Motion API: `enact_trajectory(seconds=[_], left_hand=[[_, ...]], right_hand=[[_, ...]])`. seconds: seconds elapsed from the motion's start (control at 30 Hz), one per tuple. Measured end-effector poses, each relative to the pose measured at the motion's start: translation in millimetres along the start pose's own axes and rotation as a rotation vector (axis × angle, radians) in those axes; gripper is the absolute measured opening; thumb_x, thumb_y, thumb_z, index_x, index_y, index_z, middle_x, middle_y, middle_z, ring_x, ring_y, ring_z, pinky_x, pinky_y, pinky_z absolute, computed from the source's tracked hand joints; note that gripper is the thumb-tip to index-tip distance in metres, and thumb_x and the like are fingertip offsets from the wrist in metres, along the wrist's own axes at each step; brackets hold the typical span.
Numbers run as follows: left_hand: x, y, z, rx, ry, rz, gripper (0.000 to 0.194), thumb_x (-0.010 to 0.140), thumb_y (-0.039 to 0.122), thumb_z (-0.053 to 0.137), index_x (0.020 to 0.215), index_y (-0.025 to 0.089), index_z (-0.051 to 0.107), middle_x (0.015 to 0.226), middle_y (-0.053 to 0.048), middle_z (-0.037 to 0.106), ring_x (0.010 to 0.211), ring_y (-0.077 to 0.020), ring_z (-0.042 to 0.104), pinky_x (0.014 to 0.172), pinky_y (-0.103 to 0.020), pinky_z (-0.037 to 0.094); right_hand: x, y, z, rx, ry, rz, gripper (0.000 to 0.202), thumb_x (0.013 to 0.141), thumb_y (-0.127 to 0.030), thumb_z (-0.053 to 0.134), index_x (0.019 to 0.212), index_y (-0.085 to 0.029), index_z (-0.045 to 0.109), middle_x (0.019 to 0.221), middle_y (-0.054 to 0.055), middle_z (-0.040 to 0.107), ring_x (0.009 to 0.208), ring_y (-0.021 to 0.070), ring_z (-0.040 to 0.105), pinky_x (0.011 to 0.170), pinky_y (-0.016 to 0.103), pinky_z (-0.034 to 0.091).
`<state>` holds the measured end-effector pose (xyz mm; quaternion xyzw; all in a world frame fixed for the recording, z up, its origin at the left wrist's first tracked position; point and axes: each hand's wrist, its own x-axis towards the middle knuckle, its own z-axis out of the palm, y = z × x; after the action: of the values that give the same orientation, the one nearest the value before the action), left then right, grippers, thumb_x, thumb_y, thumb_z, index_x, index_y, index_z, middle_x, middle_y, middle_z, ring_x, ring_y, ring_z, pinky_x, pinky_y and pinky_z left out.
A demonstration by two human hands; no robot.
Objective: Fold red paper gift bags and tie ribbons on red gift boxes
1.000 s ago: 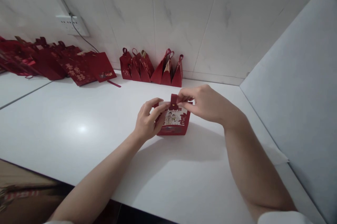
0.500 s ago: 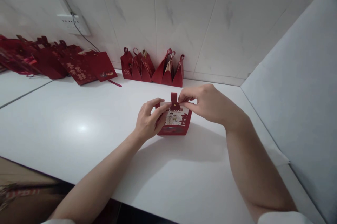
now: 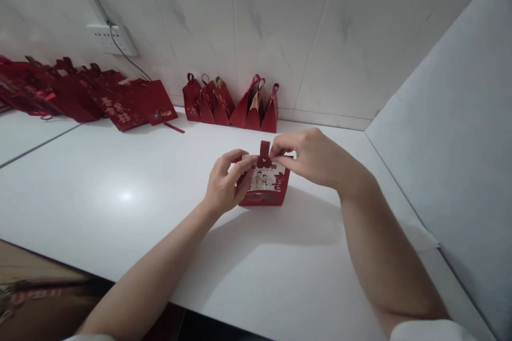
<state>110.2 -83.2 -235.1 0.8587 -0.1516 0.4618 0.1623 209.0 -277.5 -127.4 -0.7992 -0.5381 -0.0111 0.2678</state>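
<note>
Your left hand (image 3: 224,183) grips the upper left side of the red wedding favor box (image 3: 264,198) standing on the white counter (image 3: 100,170), while your right hand (image 3: 310,157) pinches its top edge beside the strap loop (image 3: 264,148). Folding looks nearly done; whether the strap is secured can't be told, and six boxes (image 3: 240,113) already stand formed along the wall (image 3: 276,26).

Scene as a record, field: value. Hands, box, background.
left hand: fingers gripping left side and top edge of red box
right hand: fingers pinching top edge, just right of strap loop
red box state: upright on white table, couple printed on front
strap loop state: sticking up above box
by wall: row of six looped red boxes
far left: overlapping red packages, count unclear
</note>
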Motion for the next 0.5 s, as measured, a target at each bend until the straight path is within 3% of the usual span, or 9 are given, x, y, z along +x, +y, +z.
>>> enact_trajectory(seconds=[0.5], left_hand=[[1.3, 1.3, -0.1, -0.022, -0.003, 0.004, 0.044, 0.082, 0.006, 0.059, 0.123, 0.019, 0.052, 0.114, -0.011, 0.053, 0.101, -0.0207, 0.060, 0.083, -0.037, 0.054]], right_hand=[[0.5, 1.5, 0.8, 0.032, -0.018, 0.037, 0.014, 0.084, -0.014, 0.056, 0.079, -0.021, 0.067, 0.078, -0.002, 0.071, 0.069, 0.0138, 0.062, 0.063, 0.026, 0.042]])
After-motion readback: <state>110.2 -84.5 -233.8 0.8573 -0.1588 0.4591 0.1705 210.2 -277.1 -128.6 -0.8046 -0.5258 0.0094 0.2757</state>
